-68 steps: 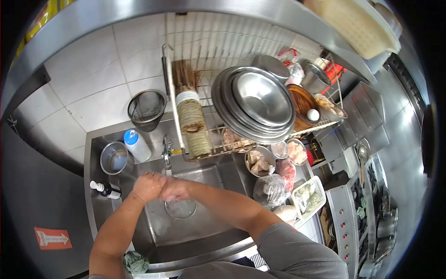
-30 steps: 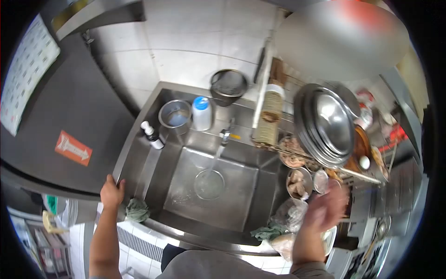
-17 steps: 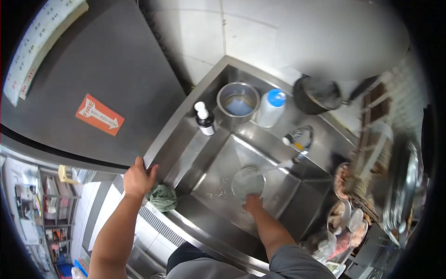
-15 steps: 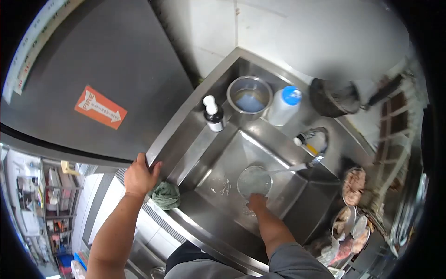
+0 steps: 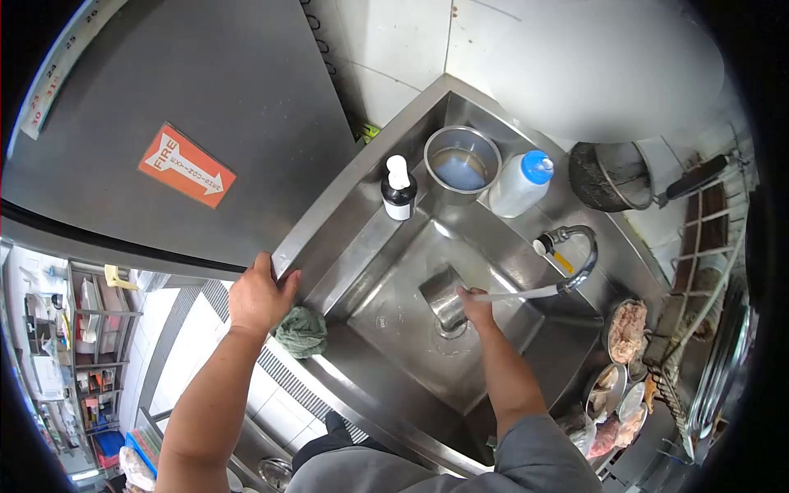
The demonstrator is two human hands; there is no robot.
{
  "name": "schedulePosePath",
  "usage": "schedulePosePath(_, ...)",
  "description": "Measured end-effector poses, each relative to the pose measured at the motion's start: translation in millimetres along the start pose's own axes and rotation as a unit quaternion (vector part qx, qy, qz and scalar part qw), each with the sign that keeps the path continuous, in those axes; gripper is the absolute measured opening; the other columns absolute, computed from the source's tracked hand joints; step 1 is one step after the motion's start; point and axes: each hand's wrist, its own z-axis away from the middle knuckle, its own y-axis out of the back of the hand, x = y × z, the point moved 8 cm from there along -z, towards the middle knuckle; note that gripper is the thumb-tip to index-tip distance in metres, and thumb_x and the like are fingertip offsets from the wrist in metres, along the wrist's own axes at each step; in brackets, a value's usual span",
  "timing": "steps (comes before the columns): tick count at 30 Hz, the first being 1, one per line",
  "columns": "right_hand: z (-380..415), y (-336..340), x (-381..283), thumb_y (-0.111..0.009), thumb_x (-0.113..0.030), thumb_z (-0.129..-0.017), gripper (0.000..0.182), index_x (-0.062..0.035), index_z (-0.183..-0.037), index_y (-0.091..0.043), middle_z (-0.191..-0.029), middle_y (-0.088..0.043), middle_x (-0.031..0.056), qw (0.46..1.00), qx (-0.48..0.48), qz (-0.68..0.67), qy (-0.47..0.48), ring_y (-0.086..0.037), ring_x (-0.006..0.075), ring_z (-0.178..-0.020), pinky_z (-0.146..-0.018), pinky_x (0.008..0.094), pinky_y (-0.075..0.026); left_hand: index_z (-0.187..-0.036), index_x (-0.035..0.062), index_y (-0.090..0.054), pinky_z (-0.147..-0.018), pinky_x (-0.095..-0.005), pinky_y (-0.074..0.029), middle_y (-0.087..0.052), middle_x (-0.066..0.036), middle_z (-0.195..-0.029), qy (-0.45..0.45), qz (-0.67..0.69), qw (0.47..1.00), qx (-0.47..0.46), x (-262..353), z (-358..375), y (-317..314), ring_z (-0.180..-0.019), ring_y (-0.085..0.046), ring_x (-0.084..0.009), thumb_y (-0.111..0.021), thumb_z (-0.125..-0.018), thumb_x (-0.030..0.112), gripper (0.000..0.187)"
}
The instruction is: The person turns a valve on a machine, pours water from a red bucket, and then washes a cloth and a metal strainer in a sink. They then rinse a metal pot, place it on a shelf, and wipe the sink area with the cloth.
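My right hand (image 5: 477,306) grips a metal cup (image 5: 445,297), tipped on its side inside the steel sink (image 5: 394,329). Water streams from the curved faucet (image 5: 585,267) and passes across my right hand. Some water lies on the basin floor. My left hand (image 5: 259,297) rests on the sink's left rim, thumb and fingers apart, holding nothing. Just below it a crumpled green cloth (image 5: 302,333) lies on the rim.
Behind the basin stand a dark pump bottle (image 5: 399,197), a steel pot of cloudy liquid (image 5: 462,194) and a blue-capped bottle (image 5: 519,187). A strainer (image 5: 608,177) is at the back right. Bowls of raw meat (image 5: 626,331) sit at right. A grey panel (image 5: 271,107) borders the left.
The cup, upright with its round opening facing up before, is now tilted on its side. My right hand has moved up toward the water stream. The view has shifted slightly.
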Motion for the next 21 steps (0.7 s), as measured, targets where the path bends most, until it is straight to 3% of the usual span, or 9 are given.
schedulePosePath(2,-9,-7,3,-0.067,-0.052,-0.096,0.063,-0.0025,-0.135,-0.061,-0.123,-0.071,0.0139,0.995,0.042,-0.028,0.083,-0.068,0.0312,-0.113,-0.093,0.0447,-0.055,-0.098,0.003,-0.056,-0.076,-0.0501,-0.057,-0.072,-0.021,-0.088,0.0,0.002,1.0,-0.003,0,0,2,-0.084,-0.072,-0.0417,-0.072,-0.091,0.045,0.045)
schedulePosePath(5,53,-10,2,-0.06,-0.051,-0.1,0.059,-0.0068,-0.14,-0.058,-0.139,-0.062,0.0148,0.906,-0.054,-0.344,-0.239,-0.057,0.0403,-0.13,-0.101,0.0602,-0.049,-0.1,0.0027,-0.056,-0.078,-0.0506,-0.057,-0.073,-0.021,-0.091,0.004,0.004,1.0,-0.009,-3,4,2,-0.087,-0.072,-0.0417,-0.071,-0.091,0.046,0.047)
schedulePosePath(6,73,-5,3,-0.054,-0.052,-0.102,0.06,-0.0099,-0.145,-0.052,-0.15,-0.053,0.0158,0.857,-0.03,-0.432,-0.279,-0.047,0.0475,-0.137,-0.098,0.0785,-0.041,-0.1,0.0027,-0.056,-0.078,-0.0508,-0.057,-0.073,-0.021,-0.091,0.002,0.007,1.0,-0.007,-3,4,2,-0.087,-0.072,-0.0418,-0.071,-0.091,0.046,0.047)
schedulePosePath(9,115,13,15,-0.054,-0.056,-0.1,0.066,-0.0118,-0.148,-0.048,-0.156,-0.045,0.0168,0.717,-0.034,-0.627,-0.303,-0.043,0.0507,-0.139,-0.094,0.0838,-0.039,-0.102,0.0026,-0.057,-0.079,-0.0507,-0.057,-0.073,-0.021,-0.093,-0.002,0.015,1.0,-0.005,-2,6,6,-0.088,-0.072,-0.0418,-0.071,-0.092,0.046,0.047)
schedulePosePath(12,134,61,17,-0.053,-0.059,-0.1,0.065,-0.0111,-0.144,-0.052,-0.143,-0.058,0.0167,0.695,0.046,-0.662,-0.277,-0.059,0.0442,-0.125,-0.087,0.072,-0.052,-0.103,0.0025,-0.057,-0.08,-0.0504,-0.057,-0.073,-0.021,-0.094,-0.005,0.021,1.0,-0.003,-5,8,8,-0.09,-0.072,-0.0417,-0.071,-0.092,0.046,0.047)
schedulePosePath(15,115,99,3,-0.054,-0.062,-0.099,0.061,-0.0088,-0.126,-0.065,-0.119,-0.072,0.0132,0.861,0.056,-0.478,-0.165,-0.072,0.0347,-0.102,-0.073,0.0518,-0.06,-0.103,0.0024,-0.057,-0.08,-0.05,-0.058,-0.073,-0.022,-0.094,-0.014,0.028,0.999,0.006,-5,11,11,-0.091,-0.072,-0.0416,-0.071,-0.091,0.045,0.047)
schedulePosePath(16,102,109,2,-0.061,-0.063,-0.096,0.056,-0.0078,-0.103,-0.073,-0.094,-0.076,0.0072,0.956,0.118,-0.236,-0.128,-0.075,0.0227,-0.084,-0.06,0.0332,-0.057,-0.103,0.0023,-0.057,-0.081,-0.0499,-0.058,-0.073,-0.022,-0.094,-0.018,0.03,0.999,0.01,-3,12,11,-0.091,-0.072,-0.0416,-0.071,-0.091,0.045,0.047)
schedulePosePath(19,152,106,-134,-0.075,-0.052,-0.086,0.064,-0.0017,-0.124,-0.067,-0.107,-0.072,0.0272,0.981,0.048,0.169,0.087,-0.072,0.0412,-0.093,-0.086,0.0449,-0.056,-0.102,0.0023,-0.057,-0.081,-0.05,-0.058,-0.073,-0.022,-0.095,-0.018,0.028,0.999,0.009,-2,15,13,-0.092,-0.072,-0.0415,-0.071,-0.091,0.045,0.046)
schedulePosePath(21,180,132,-166,-0.078,-0.055,-0.081,0.086,-0.0039,-0.144,-0.049,-0.109,-0.072,0.0271,0.98,0.084,0.154,0.095,-0.071,0.0416,-0.097,-0.089,0.0456,-0.055,-0.101,0.0023,-0.058,-0.081,-0.0499,-0.057,-0.073,-0.021,-0.094,-0.022,0.024,0.999,0.021,-2,14,12,-0.092,-0.072,-0.0412,-0.071,-0.091,0.045,0.046)
